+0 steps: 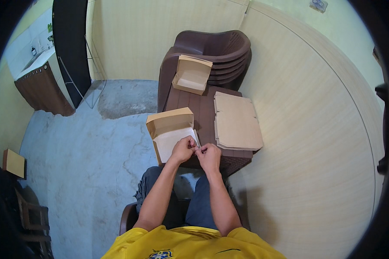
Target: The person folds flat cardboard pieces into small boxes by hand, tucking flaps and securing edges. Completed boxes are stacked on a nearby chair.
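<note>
An open cardboard box point(170, 116), brown outside and paler inside, lies on the brown plastic surface before me with its lid raised on the far side. My left hand point(183, 149) reaches over the box's near right part, fingers bent and pinched at its right side wall. Close beside it, my right hand point(209, 156) pinches the same side wall from outside, thumb and forefinger together. The two hands' fingertips almost meet there and hide the corner between them. Farther back stands a second open box point(192, 74), its lid up.
Flat cardboard blanks point(237, 121) lie stacked at the right, near the wooden wall panel point(307, 129). Behind the boxes rise stacked brown plastic chairs point(216, 47). At the far left are a curtained sink counter point(45, 88) and a dark door point(69, 52); a small box point(14, 163) sits at the left.
</note>
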Available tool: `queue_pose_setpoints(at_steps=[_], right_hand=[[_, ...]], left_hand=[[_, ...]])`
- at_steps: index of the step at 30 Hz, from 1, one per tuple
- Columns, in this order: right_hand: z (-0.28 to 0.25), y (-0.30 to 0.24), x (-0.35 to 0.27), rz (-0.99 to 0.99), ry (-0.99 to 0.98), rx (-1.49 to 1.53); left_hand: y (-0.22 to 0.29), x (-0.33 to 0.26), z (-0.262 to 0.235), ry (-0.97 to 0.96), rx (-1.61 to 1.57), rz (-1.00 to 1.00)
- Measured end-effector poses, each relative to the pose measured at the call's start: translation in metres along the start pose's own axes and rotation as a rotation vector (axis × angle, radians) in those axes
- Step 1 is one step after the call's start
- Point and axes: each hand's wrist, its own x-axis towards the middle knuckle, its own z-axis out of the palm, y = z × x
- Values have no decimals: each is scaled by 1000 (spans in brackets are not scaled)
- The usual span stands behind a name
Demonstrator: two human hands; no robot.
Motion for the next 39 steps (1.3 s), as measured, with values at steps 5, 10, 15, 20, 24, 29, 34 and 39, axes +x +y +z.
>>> queue_pose_setpoints(at_steps=[5, 10, 15, 20, 24, 29, 34, 39], right_hand=[[2, -2, -1, -34, 17, -9], [2, -5, -4, 49, 3, 18], [5, -5, -5, 51, 59, 9], [4, 1, -2, -20, 29, 45], [-1, 2, 1, -78, 26, 44], [-2, -3, 1, -144, 5, -56], [0, -5, -3, -122, 49, -18], [-14, -7, -4, 69, -54, 9]], left_hand=[[16, -8, 1, 55, 217, 48], [25, -11, -1, 53, 274, 27], [20, -9, -2, 9, 118, 11], [21, -11, -1, 84, 204, 39], [23, -14, 1, 109, 259, 60], [20, -11, 0, 68, 229, 36], [22, -8, 1, 97, 299, 10], [30, -13, 5, 143, 315, -15]])
